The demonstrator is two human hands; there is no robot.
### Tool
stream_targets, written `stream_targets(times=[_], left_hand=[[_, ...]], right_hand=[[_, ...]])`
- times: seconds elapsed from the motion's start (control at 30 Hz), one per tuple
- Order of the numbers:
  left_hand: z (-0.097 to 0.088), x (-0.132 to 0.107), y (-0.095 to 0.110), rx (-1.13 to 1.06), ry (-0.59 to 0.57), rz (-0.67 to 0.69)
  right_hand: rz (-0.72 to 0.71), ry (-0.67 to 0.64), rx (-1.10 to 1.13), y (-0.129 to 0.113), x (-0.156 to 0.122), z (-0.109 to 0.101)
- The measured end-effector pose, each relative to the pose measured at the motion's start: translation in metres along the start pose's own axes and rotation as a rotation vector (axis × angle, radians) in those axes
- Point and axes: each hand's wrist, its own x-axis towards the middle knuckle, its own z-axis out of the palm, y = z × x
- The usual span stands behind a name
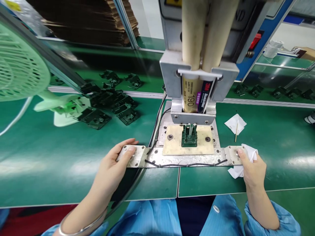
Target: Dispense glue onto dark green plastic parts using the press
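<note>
My left hand [115, 164] rests on the left end of a metal base plate [172, 160], its thumb pressing the button there with fingers together. My right hand [249, 167] presses the button on the plate's right end with its thumb and clutches a white cloth [237, 171]. Between them a small dark green part [189, 137] sits on a beige fixture pad [172, 144]. A nozzle reaches down onto it from a twin adhesive cartridge [197, 98] held in a metal dispenser frame.
A heap of dark plastic parts [110, 105] lies at the back left beside a green fan [19, 68]. More parts [278, 91] sit far right. A white wipe with a swab [235, 124] lies right of the fixture. Black cables [155, 131] run leftwards.
</note>
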Motion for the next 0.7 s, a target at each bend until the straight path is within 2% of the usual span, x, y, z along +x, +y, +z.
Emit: stream_targets(times=[0.07,0.13,0.2,0.3,0.4,0.5,0.6,0.7], left_hand=[[-0.004,-0.002,0.018,0.158,0.048,0.089],[-0.005,-0.002,0.039,0.242,0.036,0.253],[0.002,0.000,0.060,0.226,-0.120,0.389],[0.024,0.008,0.085,0.168,-0.437,0.448],[0.052,0.018,0.099,0.128,-0.644,0.408],[0.070,0.025,0.103,-0.019,-0.746,0.369],[0.072,0.028,0.104,-0.201,-0.829,0.283],[0.062,0.025,0.107,-0.206,-0.835,0.105]], right_hand=[[0.004,-0.007,0.001,0.000,0.000,0.000],[0.000,-0.008,0.001,0.001,0.001,-0.001],[-0.006,-0.005,-0.009,0.002,0.002,-0.001],[-0.007,-0.011,-0.016,0.003,0.003,-0.001],[-0.008,-0.022,-0.004,0.003,0.003,0.000],[-0.019,-0.030,-0.001,0.001,0.003,0.001],[-0.025,-0.047,0.022,0.000,0.002,0.001],[-0.028,-0.050,0.039,-0.001,0.003,0.003]])
